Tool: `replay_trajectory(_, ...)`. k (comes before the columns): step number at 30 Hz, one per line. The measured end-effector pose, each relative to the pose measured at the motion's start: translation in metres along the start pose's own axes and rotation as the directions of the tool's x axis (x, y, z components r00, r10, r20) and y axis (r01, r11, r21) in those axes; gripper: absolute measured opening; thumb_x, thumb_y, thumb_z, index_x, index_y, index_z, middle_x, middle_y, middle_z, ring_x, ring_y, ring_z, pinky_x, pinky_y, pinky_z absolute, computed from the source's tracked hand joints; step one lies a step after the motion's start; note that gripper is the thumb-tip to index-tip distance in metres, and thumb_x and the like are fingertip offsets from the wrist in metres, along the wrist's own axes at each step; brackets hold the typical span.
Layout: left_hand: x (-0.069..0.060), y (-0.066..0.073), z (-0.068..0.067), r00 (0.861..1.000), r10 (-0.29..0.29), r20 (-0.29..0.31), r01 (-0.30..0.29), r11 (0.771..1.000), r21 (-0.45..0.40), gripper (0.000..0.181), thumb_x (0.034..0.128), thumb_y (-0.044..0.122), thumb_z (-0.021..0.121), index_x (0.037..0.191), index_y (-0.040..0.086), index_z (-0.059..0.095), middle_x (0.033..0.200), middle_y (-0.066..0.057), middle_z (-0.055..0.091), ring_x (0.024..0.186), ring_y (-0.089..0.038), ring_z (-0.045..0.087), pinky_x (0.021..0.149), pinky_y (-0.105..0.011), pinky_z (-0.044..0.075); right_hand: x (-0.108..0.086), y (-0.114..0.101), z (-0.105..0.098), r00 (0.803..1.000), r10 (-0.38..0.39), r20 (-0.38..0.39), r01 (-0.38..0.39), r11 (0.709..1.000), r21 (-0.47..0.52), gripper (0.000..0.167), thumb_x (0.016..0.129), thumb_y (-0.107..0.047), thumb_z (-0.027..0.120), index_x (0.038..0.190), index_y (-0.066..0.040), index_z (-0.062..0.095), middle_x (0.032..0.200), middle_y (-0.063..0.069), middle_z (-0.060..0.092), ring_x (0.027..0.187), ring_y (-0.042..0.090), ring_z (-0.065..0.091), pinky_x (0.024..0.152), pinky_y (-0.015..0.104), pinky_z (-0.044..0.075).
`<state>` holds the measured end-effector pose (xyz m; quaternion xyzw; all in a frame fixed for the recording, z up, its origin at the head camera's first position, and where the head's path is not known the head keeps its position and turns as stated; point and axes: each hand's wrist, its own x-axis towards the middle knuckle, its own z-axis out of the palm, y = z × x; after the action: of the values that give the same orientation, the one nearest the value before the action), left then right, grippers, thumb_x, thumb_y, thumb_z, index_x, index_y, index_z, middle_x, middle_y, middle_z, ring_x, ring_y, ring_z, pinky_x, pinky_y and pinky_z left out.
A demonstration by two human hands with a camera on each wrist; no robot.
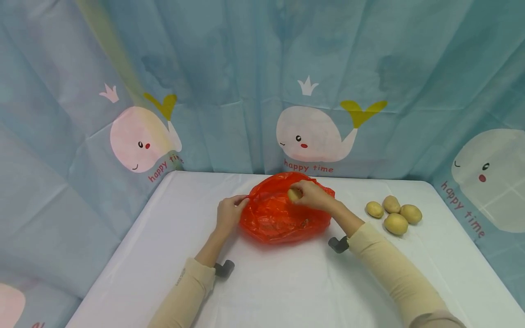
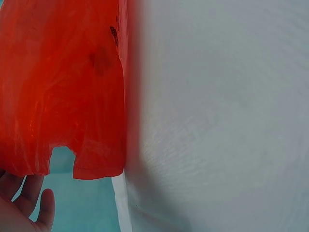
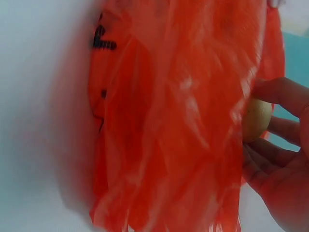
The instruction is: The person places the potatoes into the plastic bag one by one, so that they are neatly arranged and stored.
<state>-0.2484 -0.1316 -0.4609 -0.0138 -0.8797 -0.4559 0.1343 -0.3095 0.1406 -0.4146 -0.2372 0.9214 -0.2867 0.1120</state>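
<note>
Key relation: the pale yellow, rounded potato (image 1: 294, 195) lies within the outline of the open mouth of the red thin plastic bag (image 1: 271, 214), right of centre and toward the far rim. The bag's long axis runs left to right across the white cloth-covered worktop (image 1: 283, 291). The potato's long axis cannot be determined; fingers cover part of it.

Right hand (image 1: 315, 197): grips the potato between curled fingers and thumb, reaching in from the right. In the right wrist view, the bag wall partly hides the potato.

Left hand (image 1: 229, 214): pinches the bag's left edge at the mouth.

Four loose yellow-brown potatoes (image 1: 396, 224) sit grouped on the worktop, to the right of the bag and apart from it. The right hand is the nearer one to this group.
</note>
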Motion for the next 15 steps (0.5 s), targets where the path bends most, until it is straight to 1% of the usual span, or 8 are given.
replay_trajectory(6,0.0,-0.001,0.001,1.0,0.017,-0.006,-0.017,1.0,0.006,0.024,0.0944,0.021,0.064,0.111,0.006,0.074,0.104,-0.011,0.075,0.098,-0.026,0.069,0.091,-0.041,0.058,0.008,-0.005,0.011,1.0,-0.006,-0.009,0.007,0.999,0.043,0.049,0.086,-0.013,0.072,0.133,-0.005,0.058,0.119,0.007,0.064,0.106,0.024,0.056,0.094,0.038,0.056)
replay_trajectory(10,0.0,-0.001,0.001,1.0,0.018,-0.01,-0.018,1.0,0.01,0.024,0.0942,0.02,0.065,0.11,0.005,0.074,0.102,-0.011,0.076,0.096,-0.026,0.069,0.089,-0.041,0.058,0.012,-0.009,0.017,1.0,-0.013,-0.009,0.013,0.999,0.041,0.049,0.086,-0.013,0.072,0.133,-0.005,0.058,0.12,0.007,0.064,0.106,0.023,0.056,0.095,0.039,0.055)
replay_trajectory(15,0.0,0.0,0.001,1.0,0.009,-0.004,-0.009,1.0,0.002,0.024,0.0945,0.021,0.064,0.11,0.005,0.074,0.103,-0.011,0.075,0.097,-0.026,0.069,0.09,-0.04,0.058,0.018,-0.014,0.023,1.0,-0.008,0.001,0.008,0.999,0.045,0.049,0.086,-0.014,0.072,0.132,-0.005,0.059,0.114,0.006,0.065,0.102,0.022,0.056,0.093,0.037,0.056)
